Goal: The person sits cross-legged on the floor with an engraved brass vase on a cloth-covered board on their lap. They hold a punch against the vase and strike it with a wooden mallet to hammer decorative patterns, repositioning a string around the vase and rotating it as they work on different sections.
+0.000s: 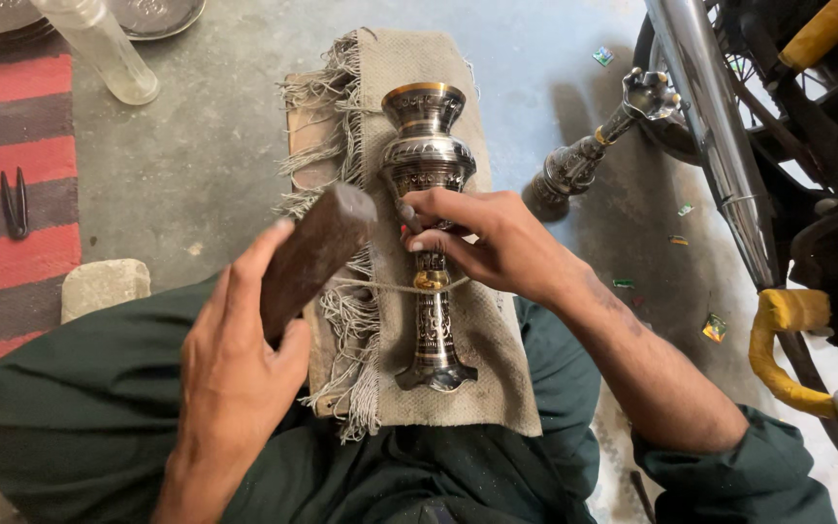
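Observation:
An engraved silver-and-brass metal stem with a flared cup top lies lengthwise on a burlap cloth spread over a board on my lap. My right hand rests across its middle, fingers pinching a small thin tool against the metal. My left hand grips a dark brown wooden block, raised just left of the stem. A thin string crosses the stem near its brass ring.
A second engraved metal stem lies on the concrete floor to the right, beside a motorcycle's chrome exhaust. A clear plastic bottle, a red striped mat with small pliers and a stone block are at left.

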